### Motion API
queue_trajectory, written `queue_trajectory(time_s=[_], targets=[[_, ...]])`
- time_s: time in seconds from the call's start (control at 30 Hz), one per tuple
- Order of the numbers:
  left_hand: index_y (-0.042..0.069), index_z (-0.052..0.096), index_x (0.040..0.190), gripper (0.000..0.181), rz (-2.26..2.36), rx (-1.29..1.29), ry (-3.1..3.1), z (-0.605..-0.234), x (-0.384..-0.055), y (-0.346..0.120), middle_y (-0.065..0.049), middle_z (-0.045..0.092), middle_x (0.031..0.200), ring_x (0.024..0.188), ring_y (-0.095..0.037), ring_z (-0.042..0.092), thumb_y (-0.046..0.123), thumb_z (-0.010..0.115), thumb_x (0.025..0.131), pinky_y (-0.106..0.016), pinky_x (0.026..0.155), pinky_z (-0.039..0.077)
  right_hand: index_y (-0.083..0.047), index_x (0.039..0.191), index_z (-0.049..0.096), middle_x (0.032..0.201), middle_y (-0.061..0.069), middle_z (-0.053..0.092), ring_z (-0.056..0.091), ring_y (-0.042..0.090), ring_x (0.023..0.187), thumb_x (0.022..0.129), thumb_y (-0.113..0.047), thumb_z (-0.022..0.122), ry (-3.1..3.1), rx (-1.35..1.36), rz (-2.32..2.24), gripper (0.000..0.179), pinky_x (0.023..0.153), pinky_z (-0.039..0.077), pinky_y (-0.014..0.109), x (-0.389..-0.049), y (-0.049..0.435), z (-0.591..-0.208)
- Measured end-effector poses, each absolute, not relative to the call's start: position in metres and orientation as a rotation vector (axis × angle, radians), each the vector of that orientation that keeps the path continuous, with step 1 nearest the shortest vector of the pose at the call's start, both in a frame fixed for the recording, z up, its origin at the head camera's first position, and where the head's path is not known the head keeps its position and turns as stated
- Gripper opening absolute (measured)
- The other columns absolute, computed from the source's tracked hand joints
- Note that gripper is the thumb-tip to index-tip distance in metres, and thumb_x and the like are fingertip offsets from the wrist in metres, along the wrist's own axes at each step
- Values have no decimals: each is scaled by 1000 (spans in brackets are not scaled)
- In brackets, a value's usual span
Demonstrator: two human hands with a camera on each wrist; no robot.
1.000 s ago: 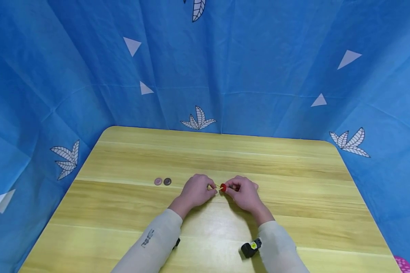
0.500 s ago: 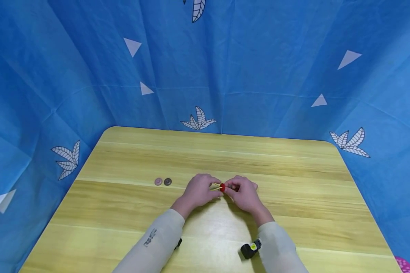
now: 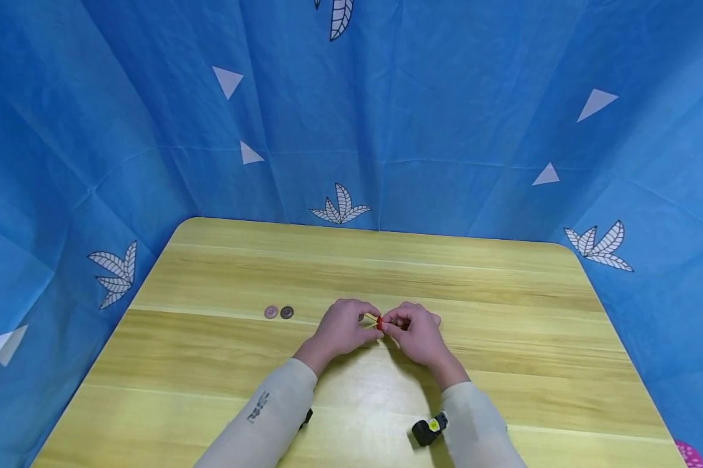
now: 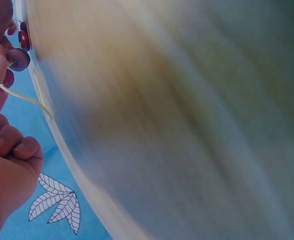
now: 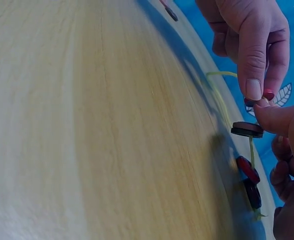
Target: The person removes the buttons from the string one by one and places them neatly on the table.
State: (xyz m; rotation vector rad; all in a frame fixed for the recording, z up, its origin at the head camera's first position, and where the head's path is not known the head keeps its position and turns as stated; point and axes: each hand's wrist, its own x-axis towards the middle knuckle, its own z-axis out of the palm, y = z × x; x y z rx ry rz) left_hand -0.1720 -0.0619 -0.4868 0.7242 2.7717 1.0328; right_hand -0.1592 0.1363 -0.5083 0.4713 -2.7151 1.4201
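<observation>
Red button mid-table, between hands: left hand and right hand both pinch it, fingertips close together. Yellow cord carries brown button, second red button, black button on right-hand side. Pink button, dark button lie on table, left of left hand.

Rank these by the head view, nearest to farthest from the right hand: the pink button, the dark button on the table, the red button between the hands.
1. Red button: at the fingertips of the right hand.
2. Dark button: on the table, past the left hand.
3. Pink button: just left of the dark one.
</observation>
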Motion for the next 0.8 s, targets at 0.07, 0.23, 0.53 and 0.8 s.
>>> queue_trajectory(time_s=[0.07,0.23,0.53,0.8], targets=[[17,76,107,28,1042,725,2772,-487,-172,-62,1,71,105,86,-16,63,29,83,83,-32,75,50,-26,83,76,70,-10,54,50,15,71,86,-11,80,-2712,477,1425,16,79,18,46,-159,136,-509],[17,76,106,26,1060,731,2781,-488,-172,-63,1,71,105,87,-15,64,28,83,84,-32,76,51,-21,83,76,71,-6,54,49,16,69,86,-7,79,-2706,477,1500,14,75,34,39,-159,134,-509],[17,75,100,22,1081,720,2785,-489,-172,-65,5,68,92,74,-12,55,27,84,82,-29,64,46,-17,83,76,71,-2,52,48,18,67,87,-6,79,-2685,456,1555,12,61,39,30,-158,132,-507],[15,74,99,24,1078,659,2777,-485,-171,-66,4,58,73,63,-10,44,23,86,80,-26,55,36,-17,83,76,70,-2,51,47,18,67,87,-8,79,-2694,443,1522,10,62,39,32,-158,133,-506]])
